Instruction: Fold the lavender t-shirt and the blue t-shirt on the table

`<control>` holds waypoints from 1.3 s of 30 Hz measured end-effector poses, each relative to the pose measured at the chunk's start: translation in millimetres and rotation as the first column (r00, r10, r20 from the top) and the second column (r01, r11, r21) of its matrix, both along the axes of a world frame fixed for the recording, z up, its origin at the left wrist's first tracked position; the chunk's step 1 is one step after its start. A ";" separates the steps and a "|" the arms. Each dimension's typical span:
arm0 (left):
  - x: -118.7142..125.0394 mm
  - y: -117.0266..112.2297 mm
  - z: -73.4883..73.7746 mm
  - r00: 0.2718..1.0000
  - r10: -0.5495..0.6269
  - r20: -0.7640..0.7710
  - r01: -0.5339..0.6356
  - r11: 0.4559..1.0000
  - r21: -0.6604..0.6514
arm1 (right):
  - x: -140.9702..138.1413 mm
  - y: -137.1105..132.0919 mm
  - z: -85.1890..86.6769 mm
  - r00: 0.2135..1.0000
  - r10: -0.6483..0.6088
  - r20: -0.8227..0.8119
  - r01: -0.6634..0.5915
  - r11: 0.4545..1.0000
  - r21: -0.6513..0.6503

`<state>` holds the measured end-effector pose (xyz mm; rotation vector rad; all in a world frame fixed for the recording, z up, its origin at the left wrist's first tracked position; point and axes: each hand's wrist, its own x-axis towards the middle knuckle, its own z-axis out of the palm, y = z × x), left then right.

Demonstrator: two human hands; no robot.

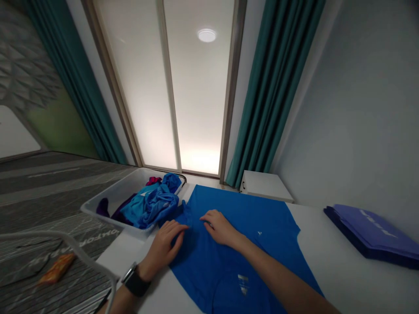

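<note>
Head view. The bright blue short-sleeved T-shirt [262, 235] lies flat on the white table [343, 270]. Its near hem is cut off by the lower frame edge and the right forearm covers part of it. Its two small pale prints are too small to read.

To the left of the shirt, touching its far corner, stands a translucent white plastic bin [113, 194]. The bin holds a tangle of blue, purple and magenta garments, too tangled to count. Well to the right of the shirt lies one stack of folded violet-and-navy garments [373, 235], cropped at the frame edge.

Counted: two hands, one spread shirt, one bin, one stack, one black wristwatch [135, 282].

The left hand [165, 245] lies palm-down on the shirt's left edge with its fingers extended and grasps nothing. The right hand [220, 226] rests palm-down on the cloth just beside it. Its fingers are bent, and it cannot be told whether they pinch fabric. The shirt lies directly under both palms.
</note>
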<state>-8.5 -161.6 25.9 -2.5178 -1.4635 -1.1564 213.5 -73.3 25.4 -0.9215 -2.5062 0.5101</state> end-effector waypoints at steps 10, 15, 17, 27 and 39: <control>-10.5 -8.8 -11.7 0.934 0.181 0.309 -0.194 0.981 0.012 | -113.6 42.4 -1.3 0.990 0.057 0.127 -0.064 0.997 0.047; -10.5 -10.4 -9.4 0.923 0.204 0.328 -0.214 0.977 -0.006 | -121.4 35.1 -5.0 0.980 0.078 0.182 -0.090 0.994 0.057; -10.6 -10.3 -8.3 0.922 0.204 0.330 -0.217 0.976 0.003 | -121.3 34.0 -4.6 0.978 0.075 0.195 -0.088 0.994 0.063; -11.4 -7.0 -6.5 0.894 0.252 0.371 -0.267 0.964 -0.011 | -108.8 29.3 -2.6 0.983 0.082 0.163 -0.092 0.994 0.052; -2.9 -2.6 -6.4 0.971 0.164 0.174 -0.128 0.971 -0.202 | -4.0 24.3 14.5 0.959 -0.070 -0.276 -0.024 0.947 -0.322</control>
